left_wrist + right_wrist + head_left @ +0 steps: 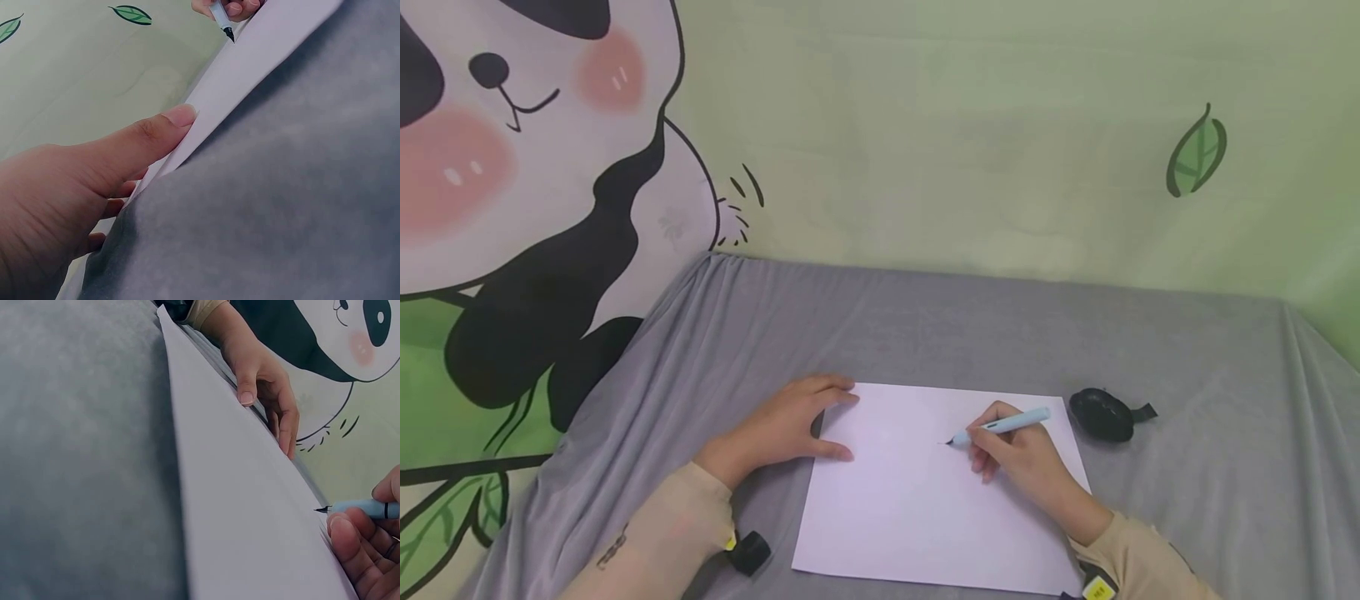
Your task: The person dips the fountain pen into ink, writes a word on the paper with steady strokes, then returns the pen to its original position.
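A sheet of white paper (895, 508) lies on the grey cloth. My right hand (1018, 454) pinches a light blue fountain pen (1011, 421) between thumb and fingers, slanted over the sheet's right half. Its dark nib points left, right at the paper beside a tiny faint mark (941, 443). At the sheet's upper left edge, my left hand (786, 421) rests with fingers spread and thumb lying on the paper. In the left wrist view that thumb (147, 134) presses near the edge. Across the sheet in the right wrist view, the left hand (265, 381) rests at the far edge.
Just right of the paper sits a rounded black object (1102, 415) with a short tab. Grey cloth (970, 333) drapes the table up to a green backdrop (962, 150) with a printed panda (542, 200). Beside the left sleeve is a small black block (750, 553).
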A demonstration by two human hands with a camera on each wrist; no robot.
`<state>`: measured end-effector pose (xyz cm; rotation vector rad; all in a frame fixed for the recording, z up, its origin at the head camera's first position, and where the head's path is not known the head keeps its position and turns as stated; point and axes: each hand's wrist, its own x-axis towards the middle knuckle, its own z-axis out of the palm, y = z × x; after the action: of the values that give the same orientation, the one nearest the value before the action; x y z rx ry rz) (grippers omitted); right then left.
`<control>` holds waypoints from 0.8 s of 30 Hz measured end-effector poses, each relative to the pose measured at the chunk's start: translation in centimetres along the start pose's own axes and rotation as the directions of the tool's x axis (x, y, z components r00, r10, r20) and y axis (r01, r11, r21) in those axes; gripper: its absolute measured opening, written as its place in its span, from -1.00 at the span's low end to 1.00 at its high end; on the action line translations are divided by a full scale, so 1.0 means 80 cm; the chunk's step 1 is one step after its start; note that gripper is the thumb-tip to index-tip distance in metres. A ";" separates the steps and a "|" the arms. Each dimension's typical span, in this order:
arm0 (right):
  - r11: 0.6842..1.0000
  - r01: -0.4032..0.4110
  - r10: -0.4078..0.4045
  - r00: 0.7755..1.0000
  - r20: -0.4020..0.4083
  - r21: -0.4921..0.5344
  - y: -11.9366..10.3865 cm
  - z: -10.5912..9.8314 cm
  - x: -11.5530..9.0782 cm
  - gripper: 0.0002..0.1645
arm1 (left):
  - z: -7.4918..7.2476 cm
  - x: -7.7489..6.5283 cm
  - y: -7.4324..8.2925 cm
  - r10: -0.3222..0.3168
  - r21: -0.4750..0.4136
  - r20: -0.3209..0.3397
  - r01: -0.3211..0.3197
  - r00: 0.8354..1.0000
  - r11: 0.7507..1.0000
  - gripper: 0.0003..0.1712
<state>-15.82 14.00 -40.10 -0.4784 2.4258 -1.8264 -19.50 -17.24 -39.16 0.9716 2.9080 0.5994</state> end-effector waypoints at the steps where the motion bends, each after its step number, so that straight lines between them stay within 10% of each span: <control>1: 1.000 -0.001 0.001 1.000 -0.001 0.000 -0.001 0.000 0.000 -0.82 | 0.000 0.000 0.000 -0.002 -0.001 0.001 0.002 1.000 1.000 -0.18; 24: 0.999 -0.044 0.044 0.999 -0.027 -0.013 -0.002 -0.001 -0.002 -0.84 | 0.004 0.001 -0.005 -0.003 -0.010 -0.007 0.003 1.000 1.000 -0.17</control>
<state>-15.62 14.07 -39.93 -0.4004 2.4476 -1.8116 -19.74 -17.38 -39.61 0.9654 2.9092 0.6186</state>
